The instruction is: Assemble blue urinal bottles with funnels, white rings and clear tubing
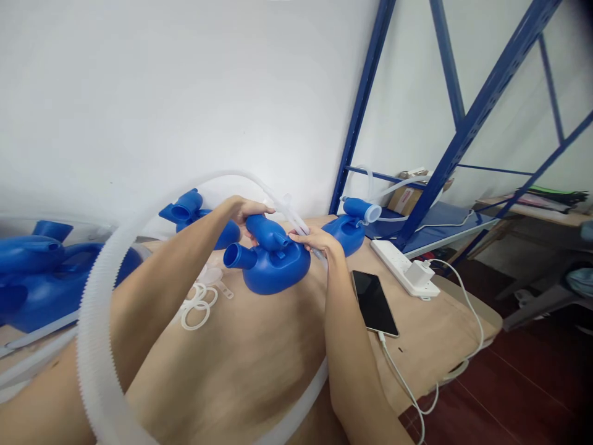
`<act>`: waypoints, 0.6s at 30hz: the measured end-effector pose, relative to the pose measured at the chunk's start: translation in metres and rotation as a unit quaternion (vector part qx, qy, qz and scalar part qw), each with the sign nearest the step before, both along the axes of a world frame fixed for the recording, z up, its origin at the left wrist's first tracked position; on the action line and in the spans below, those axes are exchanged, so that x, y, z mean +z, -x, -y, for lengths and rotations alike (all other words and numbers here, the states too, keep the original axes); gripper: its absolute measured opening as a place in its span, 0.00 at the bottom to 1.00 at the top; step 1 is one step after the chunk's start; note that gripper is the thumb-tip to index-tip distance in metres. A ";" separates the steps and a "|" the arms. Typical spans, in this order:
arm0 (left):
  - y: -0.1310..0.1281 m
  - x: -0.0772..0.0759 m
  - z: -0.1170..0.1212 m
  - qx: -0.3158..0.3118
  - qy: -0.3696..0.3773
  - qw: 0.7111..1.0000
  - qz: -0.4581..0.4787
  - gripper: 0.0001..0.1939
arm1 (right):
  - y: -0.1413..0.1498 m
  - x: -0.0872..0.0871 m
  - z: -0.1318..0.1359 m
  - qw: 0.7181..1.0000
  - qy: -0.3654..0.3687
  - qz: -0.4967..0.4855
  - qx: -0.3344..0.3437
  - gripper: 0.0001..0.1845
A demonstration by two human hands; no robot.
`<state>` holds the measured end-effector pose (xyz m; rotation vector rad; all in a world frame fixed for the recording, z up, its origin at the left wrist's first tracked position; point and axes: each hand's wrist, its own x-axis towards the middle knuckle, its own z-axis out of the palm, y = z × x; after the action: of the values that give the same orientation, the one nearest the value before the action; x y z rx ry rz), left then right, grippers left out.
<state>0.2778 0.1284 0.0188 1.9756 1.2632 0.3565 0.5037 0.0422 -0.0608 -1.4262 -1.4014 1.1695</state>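
Note:
A blue plastic urinal bottle [277,272] with a wide round neck and a thick handle is held just over the table in front of me. My left hand [250,213] is closed around the far side of its handle; the bottle hides some fingers. With a thumb-and-finger grip, my right hand [317,240] holds the end part of a translucent plastic tube [296,221] beside the bottle's small nozzle. I cannot tell whether the tube touches the nozzle. A ribbed length of hose [95,309] loops large and close across my left forearm.
More blue bottles [345,232] stand at right and left along the wall. White rings [197,314] lie on the brown tabletop [222,377]. A phone [375,303] on a cable and a power strip [401,269] sit at right, near a blue metal rack [456,145].

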 end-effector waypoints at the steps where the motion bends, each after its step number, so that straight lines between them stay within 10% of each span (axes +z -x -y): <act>1: 0.008 0.002 0.001 -0.006 0.028 1.000 -0.008 0.27 | 0.001 0.002 0.001 1.000 0.000 -0.002 -0.005 0.12; 7: 0.096 0.028 0.026 0.075 0.029 0.983 0.163 0.33 | -0.009 0.025 0.017 0.996 -0.010 -0.035 -0.077 0.08; 14: 0.215 0.047 0.155 0.127 0.091 0.942 0.299 0.58 | 0.000 0.088 0.055 0.970 -0.137 -0.188 -0.069 0.12; 18: 0.266 0.049 0.212 0.287 -0.007 0.912 0.293 0.50 | 0.058 0.121 0.074 0.972 -0.149 -0.180 -0.008 0.11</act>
<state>0.0117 -0.0833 0.0678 1.3015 1.3922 1.1516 0.4461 -0.0321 0.0601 -0.9595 -1.2435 1.0883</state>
